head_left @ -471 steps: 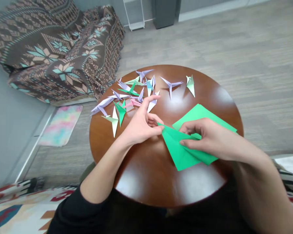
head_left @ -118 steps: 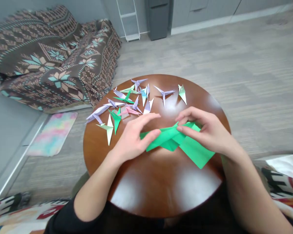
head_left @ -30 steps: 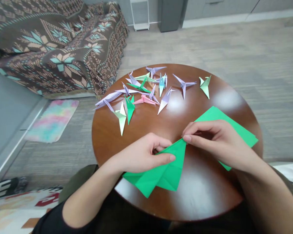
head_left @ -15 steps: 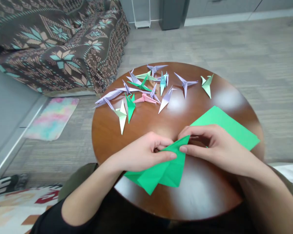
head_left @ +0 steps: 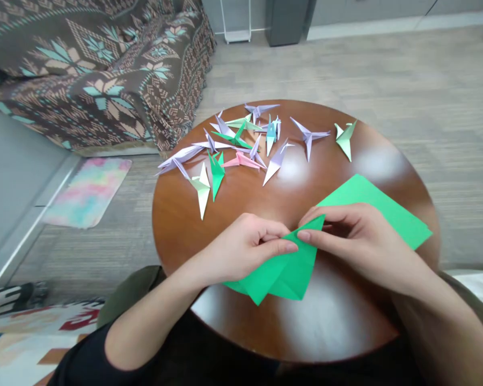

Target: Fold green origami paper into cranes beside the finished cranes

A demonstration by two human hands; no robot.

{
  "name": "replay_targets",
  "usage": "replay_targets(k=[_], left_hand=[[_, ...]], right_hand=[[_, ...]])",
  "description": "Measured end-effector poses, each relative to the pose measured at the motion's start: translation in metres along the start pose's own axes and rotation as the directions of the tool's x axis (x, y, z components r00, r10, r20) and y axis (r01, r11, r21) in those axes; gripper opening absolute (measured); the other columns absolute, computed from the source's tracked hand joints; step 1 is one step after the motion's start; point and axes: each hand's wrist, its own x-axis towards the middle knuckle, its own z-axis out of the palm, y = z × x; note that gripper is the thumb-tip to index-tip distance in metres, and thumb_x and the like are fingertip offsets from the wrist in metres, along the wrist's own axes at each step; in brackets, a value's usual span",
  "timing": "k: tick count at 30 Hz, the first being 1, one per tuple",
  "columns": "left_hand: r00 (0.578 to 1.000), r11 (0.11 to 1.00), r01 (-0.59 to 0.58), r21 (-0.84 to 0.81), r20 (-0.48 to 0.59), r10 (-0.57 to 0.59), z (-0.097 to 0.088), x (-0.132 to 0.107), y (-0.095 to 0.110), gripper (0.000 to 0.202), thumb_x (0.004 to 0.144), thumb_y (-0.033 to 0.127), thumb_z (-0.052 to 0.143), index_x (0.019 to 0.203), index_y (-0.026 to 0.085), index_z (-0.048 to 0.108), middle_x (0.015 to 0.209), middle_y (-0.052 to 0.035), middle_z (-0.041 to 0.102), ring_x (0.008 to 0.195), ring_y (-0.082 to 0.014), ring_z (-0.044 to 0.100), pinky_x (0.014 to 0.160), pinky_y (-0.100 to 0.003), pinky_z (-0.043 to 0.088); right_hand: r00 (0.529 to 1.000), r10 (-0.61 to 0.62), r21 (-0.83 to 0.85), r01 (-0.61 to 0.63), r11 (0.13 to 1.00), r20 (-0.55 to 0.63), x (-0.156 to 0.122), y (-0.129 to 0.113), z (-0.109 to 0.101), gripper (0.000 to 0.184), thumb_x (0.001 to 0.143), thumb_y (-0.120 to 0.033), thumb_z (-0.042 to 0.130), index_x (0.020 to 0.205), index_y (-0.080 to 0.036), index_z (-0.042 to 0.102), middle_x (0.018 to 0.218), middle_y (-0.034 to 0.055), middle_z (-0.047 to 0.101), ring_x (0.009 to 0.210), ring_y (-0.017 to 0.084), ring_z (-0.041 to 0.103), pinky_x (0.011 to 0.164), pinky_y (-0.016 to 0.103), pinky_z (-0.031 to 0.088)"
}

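the left hand [head_left: 251, 247] pinches the folded green paper [head_left: 284, 272] between thumb and bent fingers, some fingertips hidden behind it, and the right hand [head_left: 358, 236], thumb and fingers nearly together, grips its upper right part. the paper is at the near middle of the round table [head_left: 177, 225], whether touching it cannot be told, and the right hand hides part of the flat green sheet [head_left: 386, 209] lying on the right. far left, paper cranes [head_left: 217, 174] crowd and overlap, and the patterned sofa [head_left: 116, 96] is cut off.
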Motion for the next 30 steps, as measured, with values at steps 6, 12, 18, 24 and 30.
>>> replay_targets(k=[6, 12, 18, 24, 30], left_hand=[[0.999, 0.999, -0.038, 0.01, 0.023, 0.038, 0.0008, -0.0019, 0.0021, 0.029, 0.096, 0.035, 0.067, 0.076, 0.013, 0.064, 0.06, 0.0071, 0.044, 0.055, -0.0061, 0.037, 0.051, -0.018, 0.03], [0.999, 1.0, -0.009, -0.011, 0.047, 0.009, 0.0005, -0.0027, 0.0024, 0.034, 0.096, 0.041, 0.066, 0.074, 0.014, 0.061, 0.059, 0.0068, 0.041, 0.055, -0.0068, 0.034, 0.05, -0.02, 0.028], [0.998, 0.998, 0.028, -0.06, 0.054, -0.024, -0.0001, -0.0027, 0.0014, 0.034, 0.096, 0.042, 0.066, 0.077, 0.013, 0.063, 0.062, 0.0055, 0.047, 0.057, -0.0073, 0.038, 0.05, -0.019, 0.031], [0.999, 0.995, 0.045, -0.09, 0.023, -0.043, 0.0009, -0.002, 0.0012, 0.036, 0.096, 0.043, 0.066, 0.076, 0.013, 0.063, 0.06, 0.0057, 0.047, 0.055, -0.0069, 0.037, 0.05, -0.019, 0.03], [1.0, 1.0, 0.0, -0.022, -0.029, -0.001, 0.0005, -0.0013, 0.0003, 0.037, 0.095, 0.038, 0.068, 0.07, 0.014, 0.058, 0.056, 0.0075, 0.04, 0.053, -0.0059, 0.033, 0.048, -0.019, 0.027]], right_hand=[[1.0, 0.001, 0.015, -0.001, 1.0, 0.001, -0.0013, 0.0016, -0.0006, 0.027, 0.087, -0.045, 0.08, 0.075, -0.021, 0.077, 0.073, 0.0013, 0.071, 0.068, 0.017, 0.059, 0.061, 0.027, 0.047], [1.0, 0.0, 0.017, -0.001, 1.0, 0.009, -0.0014, 0.0032, -0.0005, 0.032, 0.086, -0.049, 0.079, 0.071, -0.021, 0.075, 0.071, 0.0018, 0.069, 0.068, 0.017, 0.058, 0.059, 0.028, 0.044], [0.986, -0.057, -0.037, 0.052, 0.998, -0.156, -0.0005, 0.006, -0.0022, 0.03, 0.089, -0.047, 0.077, 0.072, -0.022, 0.077, 0.079, 0.0032, 0.075, 0.073, 0.02, 0.063, 0.061, 0.03, 0.044], [0.958, -0.082, -0.004, 0.084, 0.996, -0.273, 0.0009, 0.0091, -0.0042, 0.042, 0.096, -0.051, 0.069, 0.064, -0.023, 0.071, 0.067, 0.0014, 0.068, 0.068, 0.019, 0.061, 0.066, 0.031, 0.047], [0.977, -0.082, 0.018, 0.087, 0.996, -0.199, 0.0019, 0.0057, -0.002, 0.028, 0.089, -0.048, 0.077, 0.076, -0.023, 0.074, 0.075, 0.0019, 0.072, 0.071, 0.019, 0.063, 0.065, 0.029, 0.049]])
